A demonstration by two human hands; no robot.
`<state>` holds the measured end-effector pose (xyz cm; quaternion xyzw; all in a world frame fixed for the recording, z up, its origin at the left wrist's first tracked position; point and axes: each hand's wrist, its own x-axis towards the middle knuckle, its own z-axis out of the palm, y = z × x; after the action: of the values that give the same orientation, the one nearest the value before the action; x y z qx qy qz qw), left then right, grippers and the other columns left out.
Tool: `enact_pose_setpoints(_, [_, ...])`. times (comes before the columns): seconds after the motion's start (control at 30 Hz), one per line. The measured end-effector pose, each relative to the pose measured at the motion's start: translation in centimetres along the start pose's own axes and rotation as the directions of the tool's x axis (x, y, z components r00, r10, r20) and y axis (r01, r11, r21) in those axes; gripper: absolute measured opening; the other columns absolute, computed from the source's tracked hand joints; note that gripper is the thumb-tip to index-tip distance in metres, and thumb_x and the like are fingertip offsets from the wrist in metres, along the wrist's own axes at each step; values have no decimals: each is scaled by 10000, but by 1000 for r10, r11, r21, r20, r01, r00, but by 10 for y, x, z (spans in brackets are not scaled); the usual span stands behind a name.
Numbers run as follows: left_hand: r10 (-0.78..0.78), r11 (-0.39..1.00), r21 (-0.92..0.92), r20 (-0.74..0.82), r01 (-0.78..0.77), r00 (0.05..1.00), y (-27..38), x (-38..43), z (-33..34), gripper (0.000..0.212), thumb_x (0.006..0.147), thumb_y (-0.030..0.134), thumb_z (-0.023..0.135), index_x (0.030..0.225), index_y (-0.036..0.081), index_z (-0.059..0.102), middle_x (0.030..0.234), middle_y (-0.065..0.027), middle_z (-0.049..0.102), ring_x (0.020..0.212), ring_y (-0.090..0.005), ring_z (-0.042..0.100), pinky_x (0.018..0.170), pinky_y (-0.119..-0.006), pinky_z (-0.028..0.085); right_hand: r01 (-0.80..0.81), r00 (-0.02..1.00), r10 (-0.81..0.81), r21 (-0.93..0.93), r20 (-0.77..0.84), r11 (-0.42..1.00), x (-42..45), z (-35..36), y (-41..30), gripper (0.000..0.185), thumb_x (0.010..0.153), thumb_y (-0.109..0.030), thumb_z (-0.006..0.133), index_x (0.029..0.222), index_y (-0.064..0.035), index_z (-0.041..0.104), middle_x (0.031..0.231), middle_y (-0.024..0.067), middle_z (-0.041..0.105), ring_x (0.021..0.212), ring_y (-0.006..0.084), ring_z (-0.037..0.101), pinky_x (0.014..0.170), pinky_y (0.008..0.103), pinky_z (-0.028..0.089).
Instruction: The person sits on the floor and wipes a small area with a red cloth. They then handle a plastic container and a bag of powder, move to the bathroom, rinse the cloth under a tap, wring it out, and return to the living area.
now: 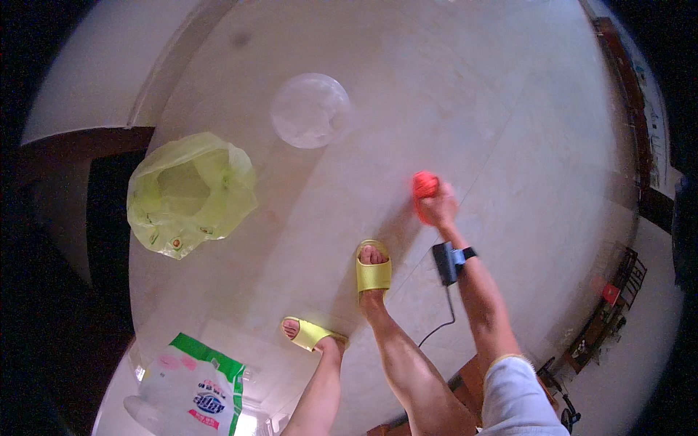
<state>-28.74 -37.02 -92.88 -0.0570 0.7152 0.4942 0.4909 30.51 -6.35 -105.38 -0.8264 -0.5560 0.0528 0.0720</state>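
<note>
My right hand grips a bright red bundle, blurred by motion, perhaps a ball of cord. The hand is above the floor, ahead of my feet. My left hand is out of view. To the left on the floor stands a translucent yellow-green plastic bag with avocado prints, its mouth spread wide. Farther ahead lies a round, translucent whitish plastic object; its exact kind is unclear. At the lower left is a white plastic package with a green edge and printed writing; what holds or supports it is hidden.
Pale tiles cover the floor. I stand in yellow slide sandals. A black device is strapped to my right wrist, with a cable trailing down. A dark rack with items runs along the right wall. A dark doorway is at left.
</note>
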Motion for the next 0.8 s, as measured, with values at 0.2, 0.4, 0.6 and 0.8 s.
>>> enact_pose_setpoints(0.2, [-41, 999, 2, -46, 41, 998, -23, -4, -2, 492, 812, 94, 504, 1263, 25, 322, 1243, -121, 412, 1114, -232, 431, 915, -370, 386, -404, 909, 412, -111, 58, 908, 91, -51, 116, 548, 607, -214, 609, 1114, -70, 459, 969, 175, 591, 899, 340, 569, 750, 411, 456])
enact_pose_setpoints(0.4, [-62, 998, -22, -75, 61, 995, -31, -9, -8, 492, 813, 97, 505, 1264, 26, 321, 1243, -122, 413, 1113, -233, 431, 914, -370, 388, -240, 963, 258, -186, 81, 953, 71, -26, 42, 599, 612, -245, 595, 1168, -106, 420, 1064, 167, 537, 938, 334, 541, 753, 401, 462])
enact_pose_setpoints(0.6, [-31, 998, -52, -63, 28, 998, -15, -29, -35, 493, 814, 101, 507, 1264, 28, 320, 1242, -122, 413, 1113, -233, 431, 912, -371, 389, 60, 998, -57, -83, 39, 995, -3, 11, -71, 453, 677, -192, 626, 1092, -157, 445, 1047, 116, 514, 918, 303, 531, 708, 407, 471])
enact_pose_setpoints(0.8, [18, 997, -81, -28, -21, 999, -10, -46, -67, 494, 815, 104, 509, 1264, 29, 319, 1241, -123, 413, 1112, -234, 432, 910, -372, 391, 463, 883, -423, -230, 205, 856, -70, 63, -139, 382, 628, -167, 647, 973, -137, 485, 880, 55, 536, 803, 265, 537, 598, 351, 477])
